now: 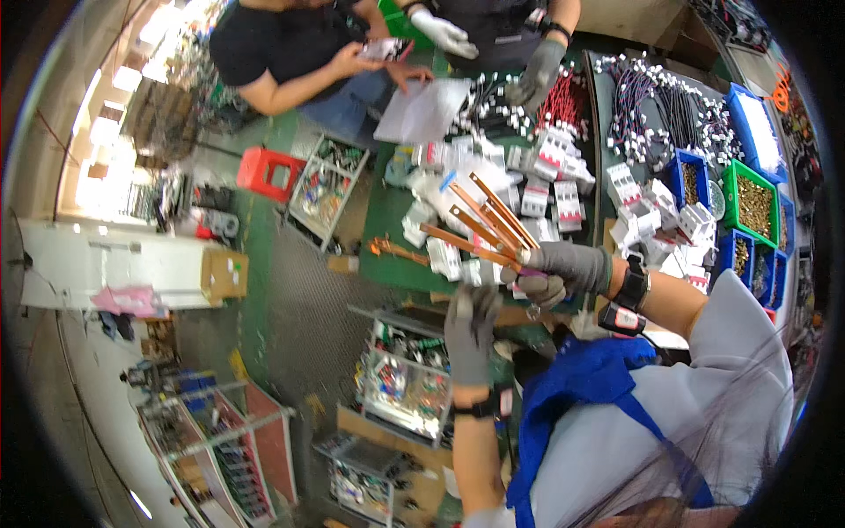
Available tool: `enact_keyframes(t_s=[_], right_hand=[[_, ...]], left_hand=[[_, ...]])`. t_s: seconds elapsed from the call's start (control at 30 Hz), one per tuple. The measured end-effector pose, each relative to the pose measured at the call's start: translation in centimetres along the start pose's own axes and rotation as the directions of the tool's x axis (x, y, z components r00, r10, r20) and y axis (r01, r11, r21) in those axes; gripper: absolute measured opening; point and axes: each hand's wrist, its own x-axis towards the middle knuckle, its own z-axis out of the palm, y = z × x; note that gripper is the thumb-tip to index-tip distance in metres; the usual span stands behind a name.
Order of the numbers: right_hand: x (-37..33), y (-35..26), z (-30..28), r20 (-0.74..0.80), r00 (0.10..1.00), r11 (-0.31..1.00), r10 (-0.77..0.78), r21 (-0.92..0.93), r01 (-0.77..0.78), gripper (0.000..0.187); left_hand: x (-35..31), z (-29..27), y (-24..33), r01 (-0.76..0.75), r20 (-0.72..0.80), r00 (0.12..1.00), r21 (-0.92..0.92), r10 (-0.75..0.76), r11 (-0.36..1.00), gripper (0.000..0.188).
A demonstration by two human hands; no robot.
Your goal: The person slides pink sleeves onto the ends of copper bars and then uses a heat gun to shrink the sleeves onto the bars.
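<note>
My right hand (563, 268), in a grey glove, is closed around several flat copper strips (489, 218). They fan out toward the far left, with small holes near their ends. My left hand (473, 330), gloved in grey too, is just below the strips' near end. Its fingers reach up with slight gaps, and nothing shows in them. White breaker-like blocks (534, 195), some with red marks, lie heaped beyond the strips. More copper pieces (398, 250) rest on the green table (387, 275) to the left.
Across the table one person holds a phone (385, 49); beside them another wears gloves (539, 75). Red wires (563, 104) and dark cables (660, 97) lie at the back. On the right are a green bin (754, 204) and blue bins of small brass parts. A red stool (268, 173) stands left.
</note>
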Motion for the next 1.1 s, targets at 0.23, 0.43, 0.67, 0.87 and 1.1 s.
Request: enact_keyframes(t_s=[0.23, 0.43, 0.67, 0.87, 1.1], right_hand=[[-2.6, 8.7, 5.8, -0.17, 0.969, 0.984, 0.18, 0.037, -0.176, 0.05], [-1.9, 11.1, 6.5, -0.48, 0.872, 0.916, 0.095, -0.3, -0.265, 0.048], [0.6, 12.7, 7.9, -0.32, 0.926, 0.196, -0.202, -0.939, -0.282, 0.036], [2.5, 13.8, 7.8, -0.167, 0.937, 0.229, -0.307, -0.969, -0.097, 0.032], [3.4, 13.6, 6.9, -0.169, 0.983, -0.177, -0.072, -0.968, -0.179, 0.031]], left_hand=[[-5.7, 0.4, -1.8, 0.131, 0.065, 0.991, -0.379, -0.115, 0.916, 0.062], [-10.8, -1.5, -2.3, -0.013, -0.232, 0.971, -0.29, -0.057, 0.957, 0.032], [-14.1, -4.1, -2.4, -0.184, -0.454, 0.887, -0.189, 0.081, 0.964, 0.027], [-15.3, -6.0, -2.3, -0.201, -0.56, 0.829, -0.301, -0.003, 0.932, 0.021], [-15.0, -7.4, -4.0, -0.185, -0.545, 0.838, -0.288, -0.002, 0.94, 0.015]])
